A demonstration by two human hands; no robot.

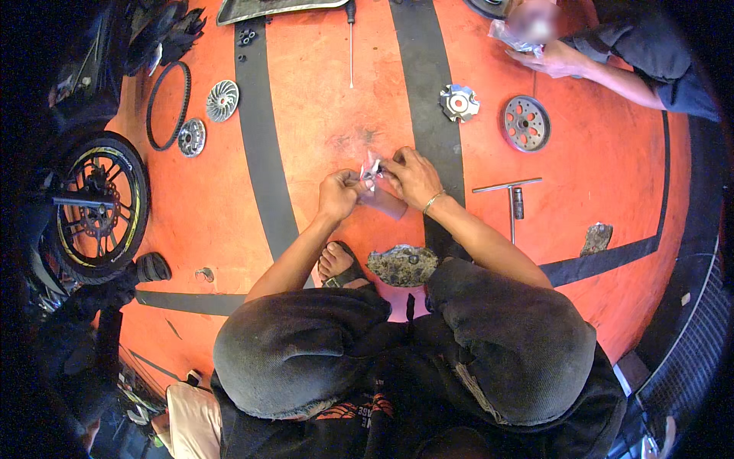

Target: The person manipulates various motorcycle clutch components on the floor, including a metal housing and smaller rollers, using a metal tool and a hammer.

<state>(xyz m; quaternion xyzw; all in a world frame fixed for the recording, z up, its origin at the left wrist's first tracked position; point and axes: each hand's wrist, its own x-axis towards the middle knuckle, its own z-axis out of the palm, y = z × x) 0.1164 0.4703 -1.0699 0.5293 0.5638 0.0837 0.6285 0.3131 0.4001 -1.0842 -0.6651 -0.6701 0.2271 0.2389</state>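
In the middle of the picture I hold a small, crumpled clear plastic bag (370, 174) between both hands, low over the orange floor (329, 99). My left hand (339, 194) pinches its left side. On its other side, the fingers of my right hand (415, 179), with a bracelet at the wrist, are closed on the plastic. Whitish glints and a small dark bit show between my fingertips; what the bag contains is too small to make out. A dirty, mottled flat piece (403, 265) lies between my feet, close below the hands.
Left lie a drive belt (150, 115) and two finned pulley discs (222, 101) (192, 138). A screwdriver (351, 46) is ahead. Rightward are a notched plate (459, 103), a clutch drum (525, 123) and a T-handle wrench (513, 206). A motorcycle wheel (99, 206) stands left. Another person's hand (556, 60) holds plastic.
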